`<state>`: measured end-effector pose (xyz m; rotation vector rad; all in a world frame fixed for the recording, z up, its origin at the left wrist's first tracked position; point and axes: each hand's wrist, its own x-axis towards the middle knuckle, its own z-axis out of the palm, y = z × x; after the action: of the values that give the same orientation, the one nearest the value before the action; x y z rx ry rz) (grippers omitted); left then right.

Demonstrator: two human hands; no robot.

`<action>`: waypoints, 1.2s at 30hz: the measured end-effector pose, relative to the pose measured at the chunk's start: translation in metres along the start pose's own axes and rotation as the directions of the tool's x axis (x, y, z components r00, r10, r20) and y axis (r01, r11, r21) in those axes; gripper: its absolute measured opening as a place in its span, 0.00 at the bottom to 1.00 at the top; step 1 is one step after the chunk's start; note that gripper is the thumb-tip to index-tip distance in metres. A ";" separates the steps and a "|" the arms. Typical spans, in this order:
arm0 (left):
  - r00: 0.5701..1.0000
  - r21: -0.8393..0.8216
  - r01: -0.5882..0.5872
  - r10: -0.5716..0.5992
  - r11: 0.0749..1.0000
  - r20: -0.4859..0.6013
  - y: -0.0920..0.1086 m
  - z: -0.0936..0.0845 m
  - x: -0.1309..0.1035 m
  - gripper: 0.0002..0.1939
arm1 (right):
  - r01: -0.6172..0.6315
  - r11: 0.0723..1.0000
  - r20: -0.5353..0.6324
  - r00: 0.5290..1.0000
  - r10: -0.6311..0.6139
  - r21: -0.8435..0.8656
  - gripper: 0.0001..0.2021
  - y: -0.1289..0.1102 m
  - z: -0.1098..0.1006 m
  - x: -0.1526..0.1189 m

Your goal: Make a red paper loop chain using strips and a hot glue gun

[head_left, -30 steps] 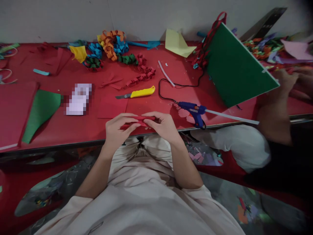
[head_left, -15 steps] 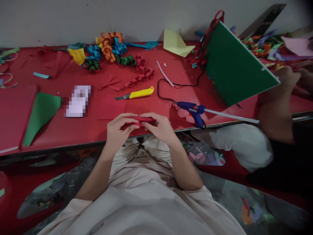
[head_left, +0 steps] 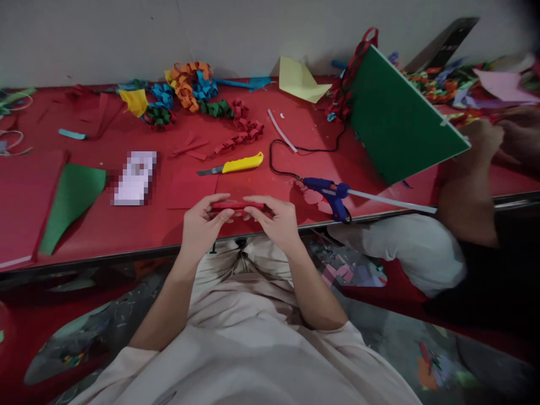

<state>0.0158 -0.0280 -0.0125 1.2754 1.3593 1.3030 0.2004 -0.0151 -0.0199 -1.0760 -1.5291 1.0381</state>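
Note:
Between my two hands, near the table's front edge, is a narrow folded piece of red paper. My left hand pinches its left end between thumb and fingers. The right end is gripped the same way by my right hand. A flat red paper sheet lies just beyond my left hand. Farther back rests a yellow box cutter, its blade out and pointing left. To the right of my right hand lies a blue hot glue gun with a long white glue stick in its back.
Curled paper chains lie along the wall. A green board leans at the right, beside a co-worker's arm. Green paper and a blurred pale rectangle lie at left. The glue gun's black cord loops behind it.
My fingers have shifted along the red paper, which now looks flatter and straighter between them. Both hands still hold it in about the same place.

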 end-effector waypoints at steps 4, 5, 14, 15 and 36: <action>0.998 0.026 0.011 -0.009 1.000 -0.069 -0.002 0.000 0.000 0.22 | -0.056 0.990 0.030 0.998 0.052 0.131 0.11 0.002 0.005 0.000; 0.996 0.036 0.008 -0.005 0.999 -0.091 -0.003 0.001 0.000 0.21 | -0.071 0.986 0.038 0.997 0.066 0.149 0.11 0.002 0.006 0.000; 0.998 -0.025 0.066 -0.066 0.998 -0.005 -0.001 0.004 0.000 0.17 | -0.164 0.959 0.043 0.986 0.159 0.229 0.11 0.007 0.006 0.001; 0.998 -0.032 0.068 -0.068 0.997 0.007 -0.001 0.004 0.000 0.16 | -0.160 0.961 0.046 0.987 0.153 0.226 0.11 0.007 0.006 0.001; 0.984 0.056 0.036 -0.045 0.998 0.173 -0.008 -0.005 -0.003 0.19 | -0.287 0.938 0.193 0.949 0.250 0.193 0.17 0.009 -0.002 0.001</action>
<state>0.0105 -0.0310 -0.0199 1.3571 1.2967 1.1068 0.2031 -0.0112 -0.0283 -1.0841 -1.3793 1.4832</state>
